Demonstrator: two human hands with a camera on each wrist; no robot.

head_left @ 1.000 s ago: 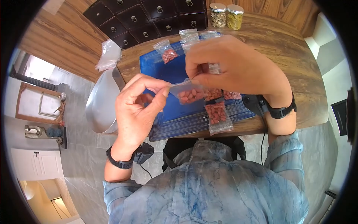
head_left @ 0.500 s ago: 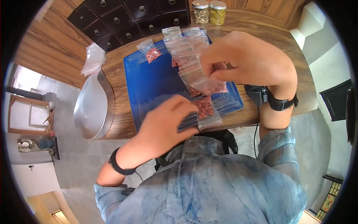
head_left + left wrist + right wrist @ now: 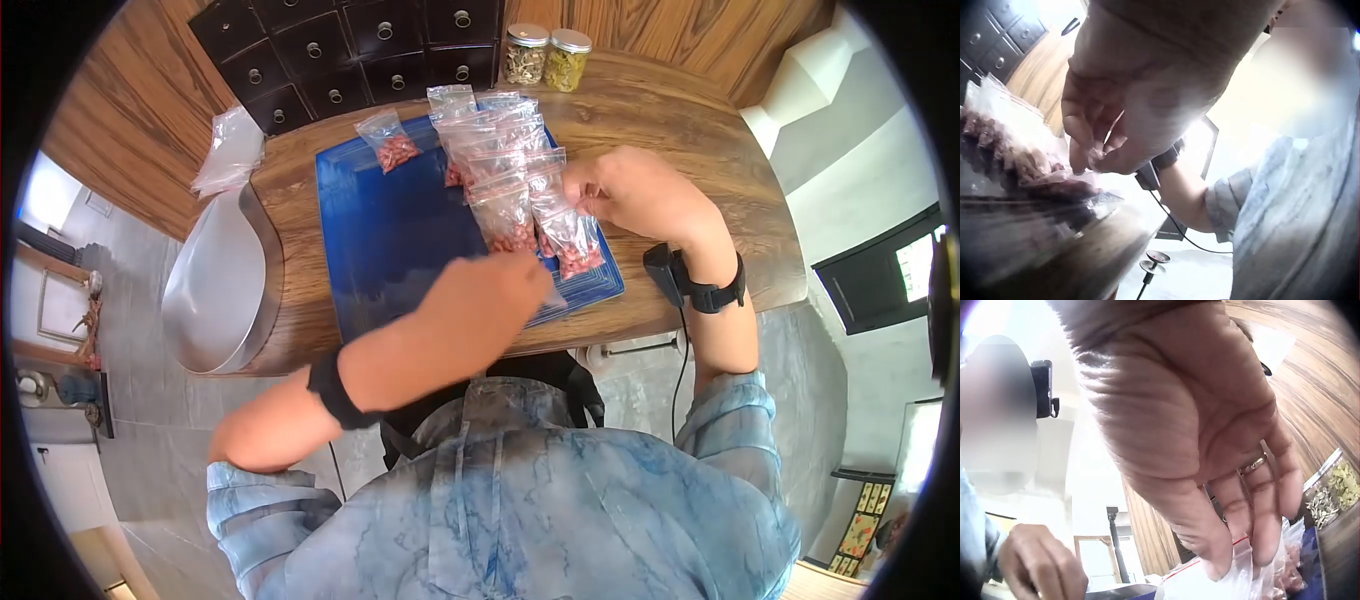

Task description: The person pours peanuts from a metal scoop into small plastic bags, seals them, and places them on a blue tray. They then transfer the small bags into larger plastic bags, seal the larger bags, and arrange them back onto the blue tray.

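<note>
Clear zip bags of red peanuts (image 3: 515,240) lie overlapped in rows on the blue tray (image 3: 400,255). My right hand (image 3: 645,195) is at the right-hand row. Its thumb and fingers pinch the top of a zip bag (image 3: 1242,550) with a red seal line, as the right wrist view shows. My left hand (image 3: 495,295) reaches across the tray's front edge with its fingers curled. A bit of clear plastic (image 3: 1095,157) shows between its thumb and fingertips, and a bag corner (image 3: 555,297) sticks out below it; the hand hides the rest.
One more peanut bag (image 3: 397,150) lies apart at the tray's back left. A metal scoop-shaped pan (image 3: 215,285) stands left of the tray, near a stack of flat bags (image 3: 230,150). Behind are a dark drawer cabinet (image 3: 350,50) and two lidded jars (image 3: 567,65).
The right hand has carried a peanut bag from in front of me to the right-hand row. The left hand let go of that bag and moved to the one at the tray's front edge.
</note>
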